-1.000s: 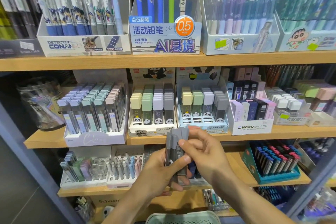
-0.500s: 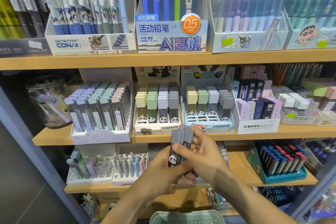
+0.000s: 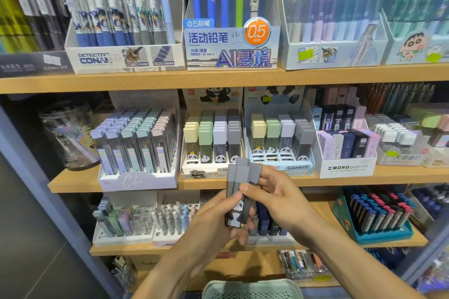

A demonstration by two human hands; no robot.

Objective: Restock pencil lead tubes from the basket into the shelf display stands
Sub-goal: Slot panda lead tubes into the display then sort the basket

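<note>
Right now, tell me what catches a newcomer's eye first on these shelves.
At centre, the left hand and right hand together hold a bunch of grey-capped lead tubes with panda prints, just below the middle shelf. Behind them stand two panda stands of pastel-capped tubes. Above, the orange 0.5 badge marks a pencil box on the top shelf.

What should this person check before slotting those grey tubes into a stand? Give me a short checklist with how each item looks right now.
1. Tubes held firmly: ok. The left hand grips the grey tubes and the right hand pinches them.
2. Matching stand found: ok. The blue panda stand holds grey-capped tubes.
3. Free slots there: ok, its front row shows empty holes.
4. Caps pointing up: ok.
5. Lead size matches the stand: cannot tell, the labels are unreadable.
6. Basket within reach: ok, just below the hands.
</note>
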